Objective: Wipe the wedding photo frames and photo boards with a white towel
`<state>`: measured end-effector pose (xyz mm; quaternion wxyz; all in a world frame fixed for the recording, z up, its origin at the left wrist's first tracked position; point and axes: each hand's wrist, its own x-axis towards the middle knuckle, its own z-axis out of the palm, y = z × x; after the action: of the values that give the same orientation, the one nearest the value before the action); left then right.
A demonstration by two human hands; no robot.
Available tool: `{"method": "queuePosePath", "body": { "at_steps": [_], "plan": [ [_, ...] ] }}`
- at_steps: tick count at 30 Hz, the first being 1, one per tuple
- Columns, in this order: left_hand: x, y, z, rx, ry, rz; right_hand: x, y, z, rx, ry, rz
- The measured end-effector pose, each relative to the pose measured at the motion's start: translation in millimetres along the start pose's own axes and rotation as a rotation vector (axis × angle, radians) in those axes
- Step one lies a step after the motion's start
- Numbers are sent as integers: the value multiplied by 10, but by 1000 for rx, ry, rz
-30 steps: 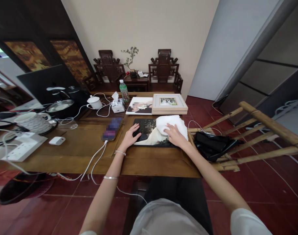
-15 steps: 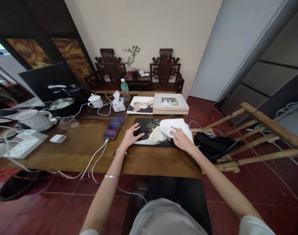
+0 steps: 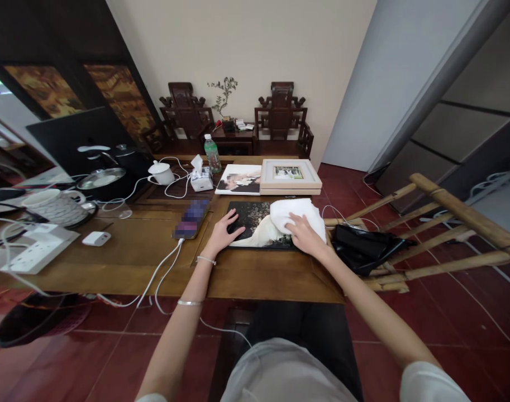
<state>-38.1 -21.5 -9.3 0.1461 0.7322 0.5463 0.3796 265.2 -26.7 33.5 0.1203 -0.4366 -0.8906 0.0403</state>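
A dark photo print [image 3: 255,220] lies flat on the wooden table [image 3: 124,254] in front of me. My left hand [image 3: 225,231] rests on its left edge with fingers spread, pressing it down. My right hand [image 3: 303,234] presses a white cloth [image 3: 299,212] onto the print's right part, palm down over the cloth. The cloth hides the print's right end.
Behind the print lie another photo [image 3: 240,180] and a framed picture [image 3: 289,176]. A phone [image 3: 191,219] on a white cable sits left of it. Pots, a power strip [image 3: 37,245], a tissue box and a bottle [image 3: 211,153] fill the left side. A bamboo rack [image 3: 439,240] with a black bag [image 3: 367,245] stands right.
My right hand slid the white cloth a little to the right over the print and then partly back. My left hand stayed on the print's left edge.
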Motion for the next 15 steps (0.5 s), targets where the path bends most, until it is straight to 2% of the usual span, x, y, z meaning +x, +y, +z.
{"method": "queuePosePath", "body": {
  "at_steps": [4,7,10,15],
  "plan": [
    [-12,-8,25,30,-27,20,-365,-270,-1,8,-23,-129],
    [-6,-34,38,43,-34,24,-485,-338,0,38,-32,-187],
    [12,-60,35,45,-24,12,-384,-280,-12,63,-28,-153],
    [41,-75,8,63,-9,-3,50,-113,-21,76,-17,-89]
  ]
}}
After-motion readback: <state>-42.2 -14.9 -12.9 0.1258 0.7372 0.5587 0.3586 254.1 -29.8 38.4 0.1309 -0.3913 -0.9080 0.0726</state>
